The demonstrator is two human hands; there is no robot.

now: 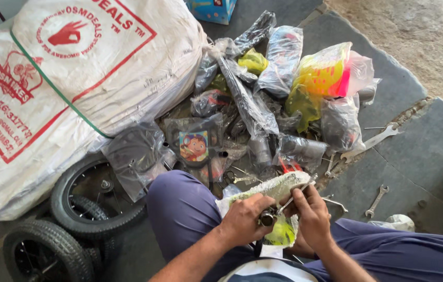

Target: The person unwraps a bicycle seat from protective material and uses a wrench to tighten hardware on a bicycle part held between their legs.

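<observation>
Foam-wrapped bicycle part (271, 190), white with yellow-green showing beneath, is held over the lap, resting against the purple-trousered knee (180, 209), probably so both hands can work at its end; the left hand (242, 219) is closed round a small dark fitting (267, 216) there, while the right hand (313, 211) pinches a thin metal tool (297, 194) in closed fingers; clear plastic bags of parts (263, 104) lie heaped ahead; a large white sack with red print (65, 89) lies left, above small black wheels (75, 209); spanners (373, 141) rest on grey slabs.

Stone floor (414, 156) bears sack (75, 78), wheels (96, 198), spanners (373, 141).
</observation>
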